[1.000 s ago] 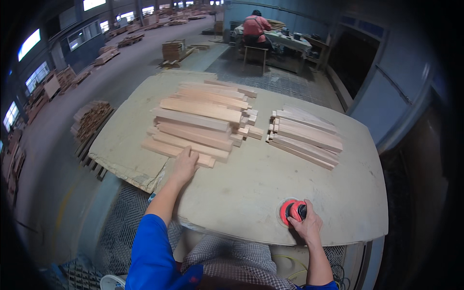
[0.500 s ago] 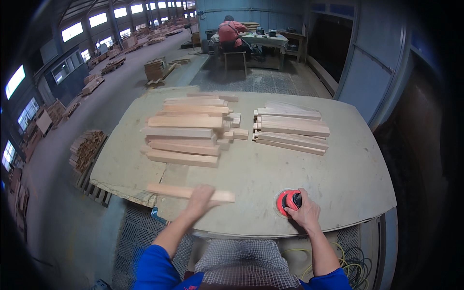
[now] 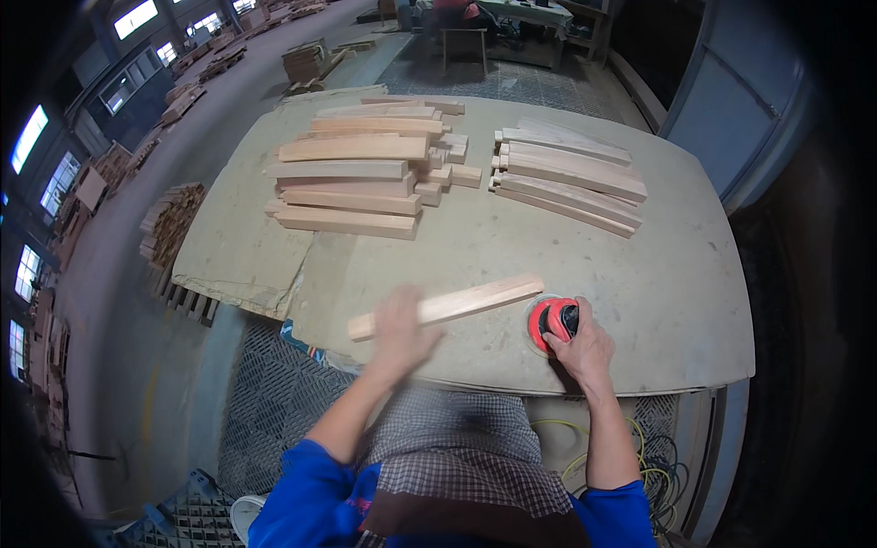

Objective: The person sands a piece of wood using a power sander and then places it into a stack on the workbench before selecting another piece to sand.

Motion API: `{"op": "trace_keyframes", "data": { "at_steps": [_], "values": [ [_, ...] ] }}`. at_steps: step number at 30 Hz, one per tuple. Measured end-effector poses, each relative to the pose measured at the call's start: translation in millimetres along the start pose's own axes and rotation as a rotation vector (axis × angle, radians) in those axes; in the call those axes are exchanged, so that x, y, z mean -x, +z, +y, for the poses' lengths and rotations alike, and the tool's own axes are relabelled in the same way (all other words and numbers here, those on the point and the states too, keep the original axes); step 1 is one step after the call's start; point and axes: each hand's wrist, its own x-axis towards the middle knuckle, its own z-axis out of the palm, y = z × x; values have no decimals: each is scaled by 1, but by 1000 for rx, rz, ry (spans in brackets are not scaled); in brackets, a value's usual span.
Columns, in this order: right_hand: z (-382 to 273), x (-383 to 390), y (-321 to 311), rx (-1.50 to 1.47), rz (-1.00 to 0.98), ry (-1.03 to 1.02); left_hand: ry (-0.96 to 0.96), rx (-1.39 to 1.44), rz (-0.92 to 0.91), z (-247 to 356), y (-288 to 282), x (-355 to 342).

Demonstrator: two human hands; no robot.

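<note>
My left hand [image 3: 402, 336], blurred by motion, is closed over a pale wooden strip [image 3: 480, 299]. The strip slants up to the right, and its far end comes close to a red and black orbital sander [image 3: 554, 324]. My right hand [image 3: 585, 347] grips the top of the sander, which sits upright on the board-topped table [image 3: 658, 301] near its front edge. The sander's round pad is partly visible at its left side.
A loose stack of wooden strips [image 3: 347, 198] lies at the far left of the table, and a smaller greyish stack [image 3: 574, 173] at the far right. Yellow hose [image 3: 639, 457] coils on the floor at right. A pallet of wood pieces [image 3: 174, 228] stands left. A co-worker sits beyond.
My left hand has brought the wooden strip rightward and turned it, its right end now near the sander. My right hand stays on the sander. The view has tilted downward.
</note>
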Motion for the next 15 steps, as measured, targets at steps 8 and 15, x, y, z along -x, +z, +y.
{"op": "trace_keyframes", "data": {
  "at_steps": [8, 15],
  "values": [
    [7, -2, 3, -32, 63, -113, -120, 86, -111, -50, -58, 39],
    [4, 0, 5, -12, 71, -105, -200, 168, -30, -18, -57, 80]
  ]
}}
